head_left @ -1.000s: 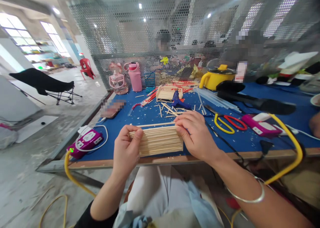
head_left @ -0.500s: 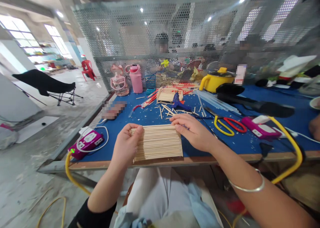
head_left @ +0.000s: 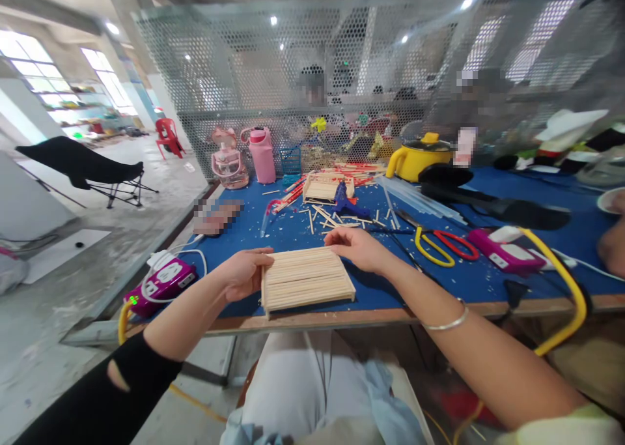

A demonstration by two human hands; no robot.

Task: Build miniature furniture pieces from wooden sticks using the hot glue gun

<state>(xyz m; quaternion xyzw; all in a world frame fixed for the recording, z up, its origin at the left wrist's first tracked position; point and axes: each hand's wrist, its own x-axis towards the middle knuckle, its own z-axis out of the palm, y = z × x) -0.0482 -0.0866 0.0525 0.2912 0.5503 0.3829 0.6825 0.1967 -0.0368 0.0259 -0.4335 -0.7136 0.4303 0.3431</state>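
A panel of pale wooden sticks (head_left: 307, 279), laid side by side with short legs at its corners, is at the front edge of the blue tabletop. My left hand (head_left: 247, 272) grips its left edge, thumb on top and fingers below. At the far right corner my right hand (head_left: 354, 246) holds it with bent fingers, some of them hidden behind the panel. Beyond it stands a smaller stick-built piece (head_left: 325, 189) beside a blue glue gun (head_left: 349, 200). Loose short sticks (head_left: 329, 218) lie scattered in front of that piece.
Yellow-and-red scissors (head_left: 444, 246) and a purple power strip (head_left: 508, 251) lie to the right; another purple power strip (head_left: 166, 282) is at left. Farther back are a pink bottle (head_left: 262, 157), a yellow pot (head_left: 422, 158), clear glue sticks (head_left: 420, 197) and a perforated metal screen (head_left: 244, 73).
The stick panel has tilted, so its front edge and corner legs now show. My left hand has shifted lower along the left edge; my right hand stays near the far right corner.
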